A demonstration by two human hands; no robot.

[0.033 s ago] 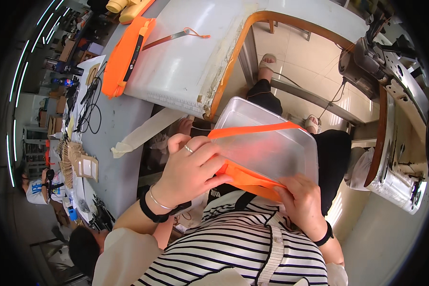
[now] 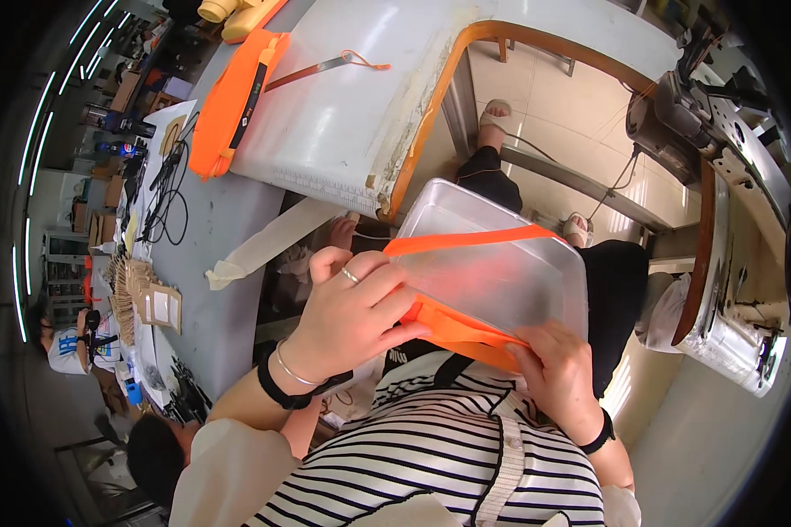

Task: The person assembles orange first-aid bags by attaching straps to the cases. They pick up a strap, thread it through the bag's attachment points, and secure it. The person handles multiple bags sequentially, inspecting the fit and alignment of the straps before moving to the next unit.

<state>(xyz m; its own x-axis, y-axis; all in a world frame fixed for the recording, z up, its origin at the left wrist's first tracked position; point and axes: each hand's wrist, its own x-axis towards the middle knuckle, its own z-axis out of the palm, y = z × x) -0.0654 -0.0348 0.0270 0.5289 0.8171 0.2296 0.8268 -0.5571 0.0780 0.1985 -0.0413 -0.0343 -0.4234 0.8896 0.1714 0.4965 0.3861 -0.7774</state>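
Note:
An orange fabric piece (image 2: 466, 334) is stretched between my two hands, low over the near edge of a shallow silver metal tray (image 2: 545, 285) on my lap. My left hand (image 2: 351, 303), with a ring on one finger, pinches its left end between thumb and fingers. At the other end, my right hand (image 2: 558, 364) grips the fabric with its thumb on top and fingers curled. A narrow orange strip (image 2: 475, 238) runs across the tray's far part, and its left end reaches my left fingers. Whether it joins the held piece is hidden.
Ahead is a white worktable (image 2: 351, 114) with a worn brown edge. An orange fabric pouch (image 2: 224, 110) and a thin strap (image 2: 312, 70) with an orange loop lie there. A sewing machine (image 2: 677, 114) stands at right. Cardboard pieces (image 2: 141, 303) and another person (image 2: 158, 452) are at left.

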